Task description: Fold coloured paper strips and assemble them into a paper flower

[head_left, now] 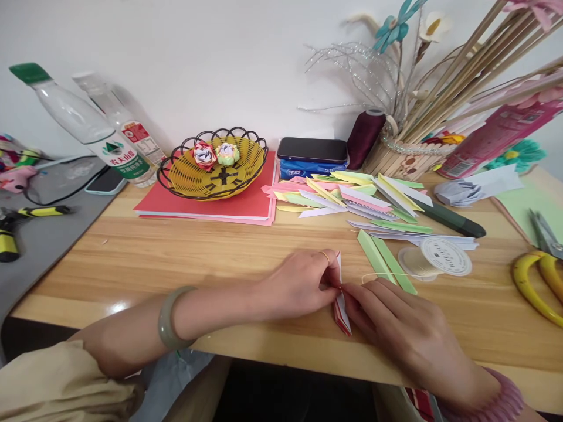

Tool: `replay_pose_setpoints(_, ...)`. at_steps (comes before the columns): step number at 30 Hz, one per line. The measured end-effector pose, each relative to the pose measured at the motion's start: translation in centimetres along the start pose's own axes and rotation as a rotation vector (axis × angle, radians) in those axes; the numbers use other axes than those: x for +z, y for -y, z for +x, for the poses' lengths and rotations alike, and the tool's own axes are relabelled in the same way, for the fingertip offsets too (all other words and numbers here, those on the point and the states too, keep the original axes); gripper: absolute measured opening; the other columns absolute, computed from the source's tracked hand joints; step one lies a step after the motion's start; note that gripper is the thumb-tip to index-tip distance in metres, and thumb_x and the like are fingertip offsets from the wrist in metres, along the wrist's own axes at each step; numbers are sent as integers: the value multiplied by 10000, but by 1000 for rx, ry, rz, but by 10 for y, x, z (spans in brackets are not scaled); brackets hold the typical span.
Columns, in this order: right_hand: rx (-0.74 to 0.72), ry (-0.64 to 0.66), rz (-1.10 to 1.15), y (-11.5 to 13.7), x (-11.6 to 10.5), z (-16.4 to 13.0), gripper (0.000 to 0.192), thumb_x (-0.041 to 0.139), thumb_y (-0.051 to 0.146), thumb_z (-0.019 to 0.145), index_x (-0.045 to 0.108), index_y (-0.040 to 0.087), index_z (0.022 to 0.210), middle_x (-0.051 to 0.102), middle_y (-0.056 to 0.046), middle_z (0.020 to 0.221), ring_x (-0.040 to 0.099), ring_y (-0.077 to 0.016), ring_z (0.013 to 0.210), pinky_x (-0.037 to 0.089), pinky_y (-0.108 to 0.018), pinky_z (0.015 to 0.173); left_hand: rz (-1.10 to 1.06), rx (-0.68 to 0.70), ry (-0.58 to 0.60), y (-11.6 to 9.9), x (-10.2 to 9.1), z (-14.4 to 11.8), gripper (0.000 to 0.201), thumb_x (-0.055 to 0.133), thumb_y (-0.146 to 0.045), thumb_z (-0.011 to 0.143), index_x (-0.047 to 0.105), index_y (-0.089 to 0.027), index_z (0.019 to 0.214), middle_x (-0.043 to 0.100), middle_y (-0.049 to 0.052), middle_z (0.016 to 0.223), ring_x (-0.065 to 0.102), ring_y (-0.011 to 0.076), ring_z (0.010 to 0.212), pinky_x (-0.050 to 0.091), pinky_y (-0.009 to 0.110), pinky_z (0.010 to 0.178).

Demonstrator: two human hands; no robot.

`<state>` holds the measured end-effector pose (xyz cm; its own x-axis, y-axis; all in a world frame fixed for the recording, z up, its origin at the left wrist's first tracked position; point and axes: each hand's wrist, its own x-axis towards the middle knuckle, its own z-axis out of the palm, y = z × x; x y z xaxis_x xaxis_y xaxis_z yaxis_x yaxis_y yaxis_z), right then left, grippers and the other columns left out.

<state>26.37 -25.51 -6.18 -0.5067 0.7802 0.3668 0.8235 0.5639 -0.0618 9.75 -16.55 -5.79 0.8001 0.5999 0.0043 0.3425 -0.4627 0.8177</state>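
Note:
My left hand (pixel 303 281) pinches a folded red-and-white paper strip (pixel 341 316) just above the front edge of the table. At the middle of that strip, the thumb and fingertips of my right hand (pixel 396 322) are pressed together. A pale thread (pixel 387 274) runs from a white-labelled spool (pixel 446 257) to my right fingers; its end is hidden by them. Two folded green paper strips (pixel 378 258) lie just behind my right hand. Farther back is a loose pile of folded pastel paper strips (pixel 347 196).
A yellow basket (pixel 176 173) with two paper flowers stands on red paper (pixel 145 205). Yellow-handled scissors (pixel 528 275) lie at the right. A dark green cutter (pixel 460 221), a purple thread cone (pixel 366 138) and a phone (pixel 312 149) are behind. Bottles (pixel 70 111) stand at the back left.

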Motion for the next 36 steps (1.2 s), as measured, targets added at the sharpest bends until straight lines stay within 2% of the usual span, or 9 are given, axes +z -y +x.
replay_pose_setpoints(3, 0, 15, 25, -1, -3, 2, 192, 357, 120, 879, 507, 124, 999, 523, -35, 680, 483, -144, 611, 368, -262, 511, -17, -20, 5, 0, 0, 1, 62, 537, -185, 717, 479, -186, 737, 615, -17, 730, 585, 116, 678, 465, 224, 636)
replay_pose_setpoints(7, -78, 26, 16, -3, -4, 2, 236, 316, 119, 889, 496, 124, 1041, 517, -37, 670, 463, -153, 607, 354, -271, 499, -35, -38, 11, -1, -1, 1, 64, 533, -164, 711, 474, -185, 726, 609, -18, 723, 586, 115, 677, 469, 222, 632)
replay_pose_setpoints(16, -126, -15, -34, -4, -3, 0, 325, 304, 95, 885, 415, 47, 1186, 544, -65, 688, 494, -179, 639, 399, -289, 504, -28, -22, -12, -1, 0, 0, 82, 523, -153, 697, 466, -188, 746, 615, -18, 739, 588, 119, 684, 469, 227, 635)
replay_pose_setpoints(24, -101, 11, -24, -3, -4, 3, 249, 307, 98, 888, 493, 71, 1052, 569, -78, 709, 535, -180, 660, 426, -289, 529, -17, -38, -12, -2, 1, -1, 82, 527, -176, 702, 463, -190, 751, 623, -11, 749, 597, 125, 694, 478, 233, 647)
replay_pose_setpoints(27, -11, 31, 32, -2, -1, 3, 186, 359, 138, 887, 521, 112, 977, 571, -69, 724, 541, -169, 655, 419, -281, 535, -4, -35, -22, -2, 1, -1, 94, 526, -168, 687, 459, -191, 748, 617, -12, 750, 595, 120, 678, 479, 229, 634)
replay_pose_setpoints(31, 129, -5, 124, 2, 0, 8, 156, 382, 177, 885, 538, 167, 877, 562, -32, 678, 525, -134, 588, 397, -254, 509, 2, -39, -13, -2, 1, -2, 93, 521, -162, 683, 460, -192, 747, 617, -10, 753, 596, 122, 684, 481, 230, 637)
replay_pose_setpoints(36, 174, -22, 135, 5, -1, 10, 166, 395, 173, 874, 543, 175, 798, 539, -14, 632, 513, -126, 557, 378, -247, 493, 10, -28, -14, -2, 1, -1, 84, 515, -168, 686, 459, -192, 744, 611, -13, 744, 595, 122, 683, 478, 232, 640)
